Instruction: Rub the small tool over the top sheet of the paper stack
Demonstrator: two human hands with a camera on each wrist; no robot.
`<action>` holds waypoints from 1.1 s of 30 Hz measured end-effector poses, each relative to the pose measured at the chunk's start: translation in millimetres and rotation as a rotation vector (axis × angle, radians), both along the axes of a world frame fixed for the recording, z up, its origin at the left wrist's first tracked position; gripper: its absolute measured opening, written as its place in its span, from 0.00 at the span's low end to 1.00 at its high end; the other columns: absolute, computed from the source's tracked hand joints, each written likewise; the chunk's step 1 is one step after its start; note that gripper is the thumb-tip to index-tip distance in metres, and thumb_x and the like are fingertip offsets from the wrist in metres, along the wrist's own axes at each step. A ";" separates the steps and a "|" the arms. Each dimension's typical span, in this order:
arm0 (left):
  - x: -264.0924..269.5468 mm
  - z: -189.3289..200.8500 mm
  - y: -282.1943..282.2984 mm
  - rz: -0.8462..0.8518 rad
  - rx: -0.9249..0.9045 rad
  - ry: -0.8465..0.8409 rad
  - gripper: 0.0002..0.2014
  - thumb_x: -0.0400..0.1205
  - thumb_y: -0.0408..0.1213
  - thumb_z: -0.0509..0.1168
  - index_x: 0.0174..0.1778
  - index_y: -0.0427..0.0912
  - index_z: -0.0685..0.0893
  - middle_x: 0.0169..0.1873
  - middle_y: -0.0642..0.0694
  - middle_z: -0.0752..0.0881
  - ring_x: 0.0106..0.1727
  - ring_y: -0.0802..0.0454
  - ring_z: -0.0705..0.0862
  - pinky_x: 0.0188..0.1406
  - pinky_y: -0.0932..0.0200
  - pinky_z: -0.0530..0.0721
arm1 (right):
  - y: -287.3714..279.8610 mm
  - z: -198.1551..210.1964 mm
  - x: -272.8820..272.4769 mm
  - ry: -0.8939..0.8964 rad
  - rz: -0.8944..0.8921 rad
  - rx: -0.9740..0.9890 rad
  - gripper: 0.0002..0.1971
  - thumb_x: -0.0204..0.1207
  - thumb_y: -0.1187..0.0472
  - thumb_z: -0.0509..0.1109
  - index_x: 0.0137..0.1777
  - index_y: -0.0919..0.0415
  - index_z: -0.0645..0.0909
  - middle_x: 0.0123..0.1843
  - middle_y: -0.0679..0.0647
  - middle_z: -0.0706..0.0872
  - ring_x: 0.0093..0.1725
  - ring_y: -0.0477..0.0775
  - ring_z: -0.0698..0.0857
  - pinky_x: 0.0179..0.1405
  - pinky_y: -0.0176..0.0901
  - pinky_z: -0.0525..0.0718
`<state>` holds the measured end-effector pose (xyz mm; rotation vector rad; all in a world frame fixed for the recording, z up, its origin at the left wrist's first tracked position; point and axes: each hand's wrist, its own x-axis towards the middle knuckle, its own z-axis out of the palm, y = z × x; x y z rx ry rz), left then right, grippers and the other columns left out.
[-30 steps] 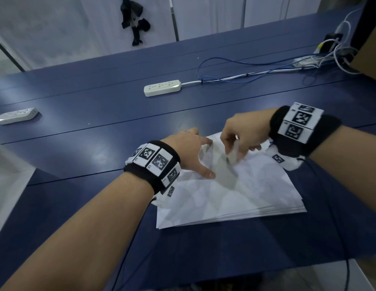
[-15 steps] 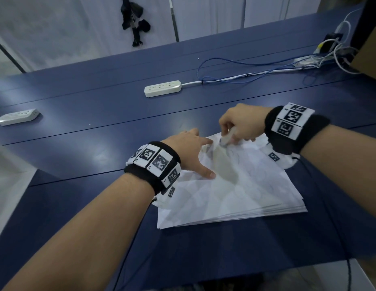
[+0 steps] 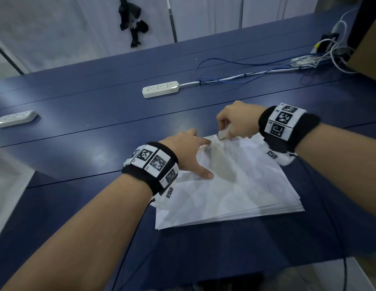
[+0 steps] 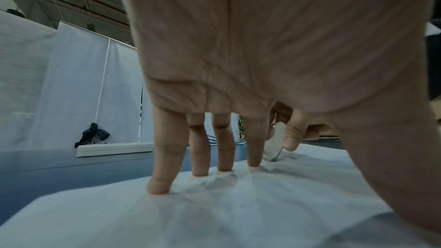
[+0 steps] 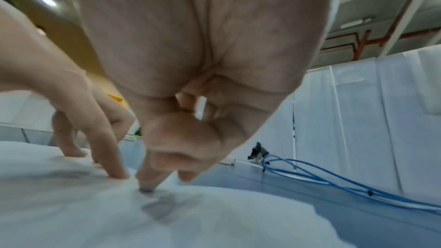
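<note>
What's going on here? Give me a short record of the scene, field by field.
Left hand: left hand presses straight fingertips on the paper stack.
Right hand: right hand pinches a small white eraser, its tip on the top sheet near the far edge.
Top sheet: creased, with faint pencil lines.
Surface: dark blue table.
Nearby: two white power strips, blue cable.

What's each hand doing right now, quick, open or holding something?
Left hand: open, straight fingers pressing down on the paper stack.
Right hand: closed, pinching a small white eraser against the top sheet.
</note>
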<state>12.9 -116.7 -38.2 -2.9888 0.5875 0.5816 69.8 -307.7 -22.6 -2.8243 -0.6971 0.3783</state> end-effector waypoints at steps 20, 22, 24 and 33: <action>1.2 1.2 -1.3 0.000 0.011 0.007 0.51 0.62 0.72 0.73 0.81 0.61 0.64 0.59 0.50 0.71 0.63 0.46 0.74 0.60 0.44 0.81 | -3.9 5.0 -10.4 0.264 0.173 -0.199 0.11 0.65 0.50 0.83 0.42 0.49 0.87 0.35 0.54 0.91 0.23 0.53 0.83 0.21 0.37 0.79; 0.6 1.6 -1.4 -0.002 0.009 0.009 0.50 0.62 0.72 0.73 0.80 0.61 0.65 0.58 0.50 0.71 0.63 0.46 0.74 0.60 0.44 0.81 | -0.3 4.1 -0.8 0.130 0.066 -0.113 0.11 0.67 0.49 0.81 0.45 0.52 0.86 0.35 0.52 0.92 0.26 0.57 0.87 0.22 0.41 0.85; -0.6 2.0 -1.1 0.000 0.009 0.010 0.49 0.63 0.72 0.73 0.79 0.62 0.66 0.58 0.50 0.72 0.62 0.46 0.74 0.59 0.44 0.81 | -1.3 2.9 3.8 0.066 0.000 -0.053 0.10 0.70 0.53 0.79 0.47 0.55 0.86 0.37 0.53 0.92 0.29 0.60 0.88 0.24 0.45 0.87; 1.6 2.7 -1.9 -0.003 0.011 0.011 0.50 0.62 0.71 0.73 0.80 0.62 0.65 0.58 0.51 0.70 0.62 0.47 0.74 0.58 0.45 0.81 | -10.0 1.7 -5.5 0.194 0.089 -0.098 0.11 0.67 0.48 0.82 0.41 0.50 0.85 0.30 0.48 0.90 0.26 0.56 0.87 0.20 0.37 0.82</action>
